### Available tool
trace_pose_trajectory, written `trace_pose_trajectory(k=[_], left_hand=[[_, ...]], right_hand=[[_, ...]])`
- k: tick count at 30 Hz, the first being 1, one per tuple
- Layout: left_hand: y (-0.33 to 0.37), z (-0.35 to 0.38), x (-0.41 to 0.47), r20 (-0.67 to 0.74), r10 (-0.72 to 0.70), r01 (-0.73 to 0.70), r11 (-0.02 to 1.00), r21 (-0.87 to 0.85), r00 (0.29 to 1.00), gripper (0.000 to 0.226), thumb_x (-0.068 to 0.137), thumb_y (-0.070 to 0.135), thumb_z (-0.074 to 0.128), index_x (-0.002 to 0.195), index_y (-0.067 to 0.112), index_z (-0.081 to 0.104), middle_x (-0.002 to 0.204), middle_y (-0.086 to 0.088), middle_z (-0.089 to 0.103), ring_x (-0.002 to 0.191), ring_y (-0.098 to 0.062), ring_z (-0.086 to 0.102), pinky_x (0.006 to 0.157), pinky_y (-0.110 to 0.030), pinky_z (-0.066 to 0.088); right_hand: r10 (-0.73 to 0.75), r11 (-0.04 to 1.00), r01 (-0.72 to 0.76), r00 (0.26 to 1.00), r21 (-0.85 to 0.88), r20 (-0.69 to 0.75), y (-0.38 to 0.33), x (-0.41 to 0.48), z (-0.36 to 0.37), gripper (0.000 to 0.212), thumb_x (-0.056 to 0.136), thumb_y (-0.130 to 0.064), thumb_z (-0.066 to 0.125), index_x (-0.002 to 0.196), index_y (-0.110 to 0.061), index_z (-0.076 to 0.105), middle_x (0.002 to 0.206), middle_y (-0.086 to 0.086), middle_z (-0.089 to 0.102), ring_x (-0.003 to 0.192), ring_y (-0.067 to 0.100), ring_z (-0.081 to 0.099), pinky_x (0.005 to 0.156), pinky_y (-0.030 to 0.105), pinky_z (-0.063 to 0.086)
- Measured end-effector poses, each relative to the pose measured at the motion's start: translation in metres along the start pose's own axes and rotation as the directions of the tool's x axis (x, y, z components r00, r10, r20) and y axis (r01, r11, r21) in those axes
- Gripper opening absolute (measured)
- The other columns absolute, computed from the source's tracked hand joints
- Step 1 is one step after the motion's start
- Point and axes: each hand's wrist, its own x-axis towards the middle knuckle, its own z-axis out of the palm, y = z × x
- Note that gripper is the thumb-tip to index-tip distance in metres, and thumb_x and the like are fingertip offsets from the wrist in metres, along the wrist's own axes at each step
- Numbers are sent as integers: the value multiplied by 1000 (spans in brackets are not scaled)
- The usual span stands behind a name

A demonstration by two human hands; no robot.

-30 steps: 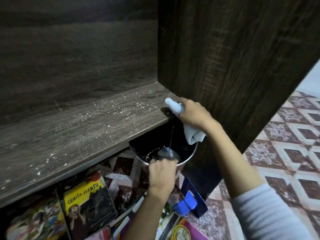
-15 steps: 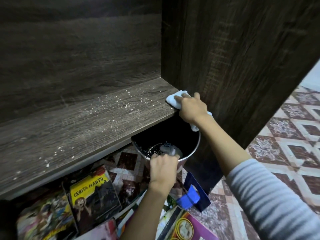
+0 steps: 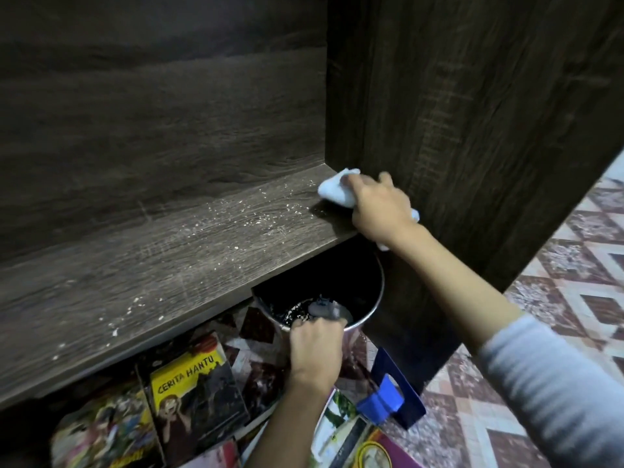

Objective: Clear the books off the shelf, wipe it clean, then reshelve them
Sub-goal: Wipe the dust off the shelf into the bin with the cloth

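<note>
Dark wood-grain shelf board point(image 3: 135, 271) runs across the view, bare of books and scattered with pale crumbs point(image 3: 236, 217) that are thickest toward its right end. At that end, close to the dark upright side panel point(image 3: 472, 130), the right hand point(image 3: 381, 207) lies knuckles-up with its fingers curled over a crumpled white cloth point(image 3: 334, 189), pressing it down onto the board; one corner of the cloth hangs out below the wrist. The left hand point(image 3: 315, 352) grips the near rim of a round silver metal pail point(image 3: 378, 298), held just under the shelf's front edge, its dark inside holding some pale bits. Below, on the patterned brown-and-white tiled floor point(image 3: 557, 298), the books lie in a loose heap, among them a yellow-covered book titled CERITA HANTU point(image 3: 192, 393). A blue bent metal bookend point(image 3: 388, 396) stands beside the heap. A grey striped sleeve point(image 3: 557, 383) covers the right forearm.
</note>
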Motion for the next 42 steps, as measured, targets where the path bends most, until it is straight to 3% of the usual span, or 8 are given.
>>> trace_pose_trajectory(k=[7,14,18,21,26,31,36,42], left_hand=[[-8,1,1,-1,-48,48,999,19,999,30,97,11,38,120,19,55,105,-8,67,100,-25,63,92,-33,40],[-17,0,-1,64,-95,95,995,8,993,26,95,10,44,117,18,57,101,-9,68,96,-23,64,85,-32,42],[-22,3,1,53,-153,152,988,26,987,25,42,28,88,56,21,68,41,-2,56,39,-11,57,50,-20,43],[-19,4,0,119,-153,150,988,34,981,13,65,29,79,73,23,71,57,0,66,53,-12,65,58,-21,43],[-21,-4,0,63,-169,168,986,19,984,22,61,30,83,75,22,70,57,-3,65,54,-13,64,56,-24,30],[-22,4,5,35,-103,101,993,65,994,27,98,20,40,122,19,54,104,-9,67,98,-26,62,73,-31,27],[-24,-10,-1,71,-168,168,986,10,983,22,69,41,76,85,27,72,64,-8,68,61,-18,67,58,-25,39],[-25,8,3,71,-134,132,991,37,988,28,98,16,39,121,20,55,106,-10,67,100,-27,62,86,-32,38]], right_hand=[[117,976,-118,993,-185,-14,-13,60,41,40,97,-8,35,137,-5,36,138,19,40,123,36,37,90,42,39],[173,984,-174,984,-33,-39,-20,92,58,40,97,-11,43,136,-3,39,139,18,41,123,38,35,97,43,35],[144,990,-143,987,-19,72,-29,113,59,47,94,-19,50,137,-3,39,141,17,40,126,39,33,100,41,33],[135,989,-142,971,26,199,-35,122,50,49,94,-28,45,138,-7,39,145,20,36,130,41,27,104,41,28],[154,980,-183,946,80,285,-43,122,39,54,96,-33,27,146,-11,30,154,19,20,139,36,15,109,50,16],[40,987,-97,923,131,383,-48,131,41,96,53,-62,15,140,-30,40,150,14,33,137,35,26,107,54,25],[-68,968,-40,909,248,412,-64,110,20,68,64,-46,44,128,-28,55,138,15,48,121,37,46,97,42,39],[-215,894,1,878,448,427,-69,96,23,57,60,-33,49,114,-30,67,126,2,56,113,26,49,95,40,40]])
